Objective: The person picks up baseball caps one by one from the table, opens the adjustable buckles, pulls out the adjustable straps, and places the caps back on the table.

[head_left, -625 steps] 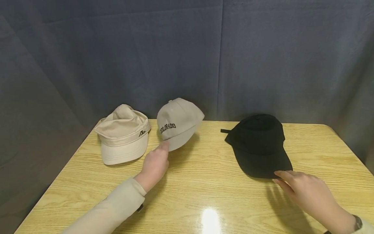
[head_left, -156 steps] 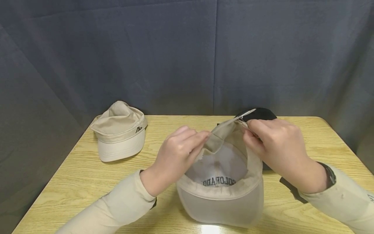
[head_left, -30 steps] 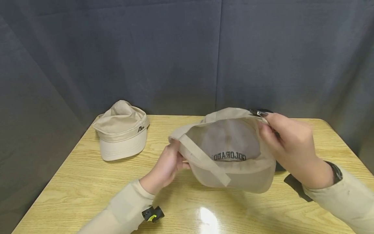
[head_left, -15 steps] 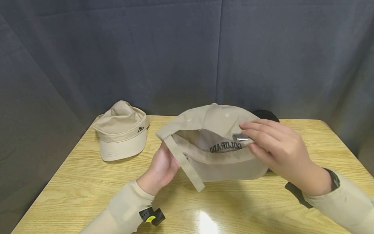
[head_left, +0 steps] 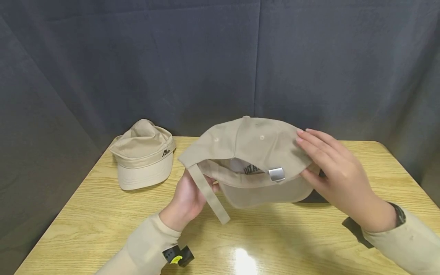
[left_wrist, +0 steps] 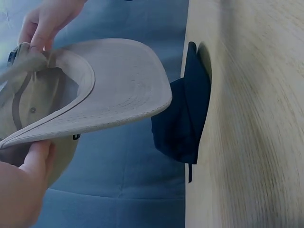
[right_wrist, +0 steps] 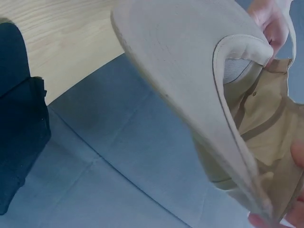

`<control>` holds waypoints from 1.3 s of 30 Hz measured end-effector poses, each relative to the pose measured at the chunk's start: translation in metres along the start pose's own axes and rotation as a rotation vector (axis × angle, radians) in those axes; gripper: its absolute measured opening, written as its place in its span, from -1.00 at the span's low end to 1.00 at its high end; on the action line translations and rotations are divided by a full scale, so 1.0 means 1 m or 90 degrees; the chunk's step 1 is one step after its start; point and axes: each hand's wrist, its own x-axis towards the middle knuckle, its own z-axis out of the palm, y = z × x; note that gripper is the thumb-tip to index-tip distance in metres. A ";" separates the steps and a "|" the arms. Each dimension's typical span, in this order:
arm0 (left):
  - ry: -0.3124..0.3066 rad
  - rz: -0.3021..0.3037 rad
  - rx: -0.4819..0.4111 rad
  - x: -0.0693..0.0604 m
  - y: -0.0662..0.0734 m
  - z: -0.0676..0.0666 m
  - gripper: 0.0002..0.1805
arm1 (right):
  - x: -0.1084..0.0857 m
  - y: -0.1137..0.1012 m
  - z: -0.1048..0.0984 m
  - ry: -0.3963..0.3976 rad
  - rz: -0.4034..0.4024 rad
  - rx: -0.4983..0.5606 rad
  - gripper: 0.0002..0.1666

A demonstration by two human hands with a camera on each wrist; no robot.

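In the head view, both hands are holding a pale cap above the table, its back facing the person. The left hand is gripping one side, fingertips partly hidden by cloth and strap. The right hand is pinching the other side, fingers lying along the outside, thumb under the edge. This two-sided hold is probably keeping the cap level and its back gap spread, leaving the strap hanging free and the metal buckle in plain sight. A beige cap is resting at the left and a black cap is showing behind the held one, likely far enough back to leave working room.

In the left wrist view, left-hand digits are clamping the edge beside the brim; which is the thumb, I cannot tell.

In the right wrist view, right-hand fingertips are appearing on both sides of the edge, clamped on the fabric, presumably steadying it against the left hand's grip opposite.
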 end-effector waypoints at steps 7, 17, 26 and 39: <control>-0.030 0.027 -0.006 0.001 0.002 -0.002 -0.49 | -0.007 0.002 -0.003 0.005 0.097 -0.017 -0.33; -0.052 0.049 -0.004 -0.001 0.004 -0.004 -0.56 | -0.015 0.005 -0.004 -0.038 0.165 -0.041 -0.27; -0.039 0.043 -0.003 -0.002 0.005 -0.003 -0.52 | -0.026 0.008 -0.001 -0.065 0.170 -0.036 -0.30; -0.063 0.054 -0.027 -0.003 0.005 -0.005 -0.59 | -0.034 -0.004 -0.001 -0.171 0.390 0.147 -0.70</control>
